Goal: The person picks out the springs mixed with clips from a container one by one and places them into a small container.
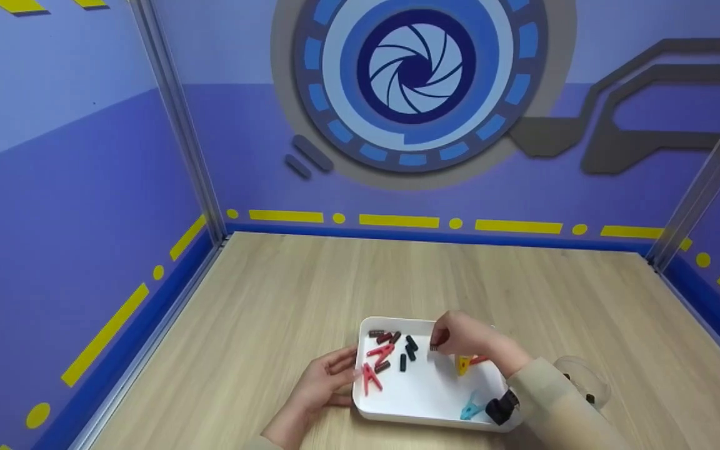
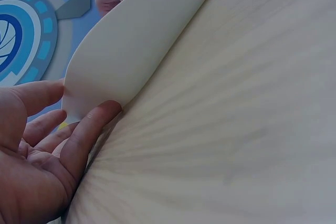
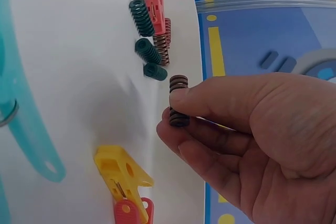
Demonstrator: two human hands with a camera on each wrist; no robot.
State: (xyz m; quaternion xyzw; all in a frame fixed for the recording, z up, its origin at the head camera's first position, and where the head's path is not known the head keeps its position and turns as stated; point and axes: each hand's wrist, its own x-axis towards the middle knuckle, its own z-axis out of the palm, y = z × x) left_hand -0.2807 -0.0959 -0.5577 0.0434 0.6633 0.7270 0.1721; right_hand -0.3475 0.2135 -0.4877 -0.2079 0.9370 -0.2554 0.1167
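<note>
Between thumb and fingers, my right hand (image 1: 460,332) pinches a brown coil spring (image 3: 179,100) above the far side of a white tray (image 1: 422,400). My left hand (image 1: 319,378) touches the tray's left wall from outside with relaxed fingers. Dark green springs (image 3: 148,51) lie loose in the tray, beside brown and dark red springs (image 1: 384,338). Two red clothespins (image 1: 370,379) are at the tray's left. A yellow clothespin (image 3: 116,169) lies below the right hand, against a red one (image 3: 126,212). At the near right is a light blue clothespin (image 1: 471,409).
A black object (image 1: 501,407) of unclear kind sits at the tray's near right corner. Right of the tray, partly behind the right sleeve, stands a clear round container (image 1: 588,372) with small dark pieces. Blue-purple panels (image 1: 235,150) border the wooden table (image 1: 285,294).
</note>
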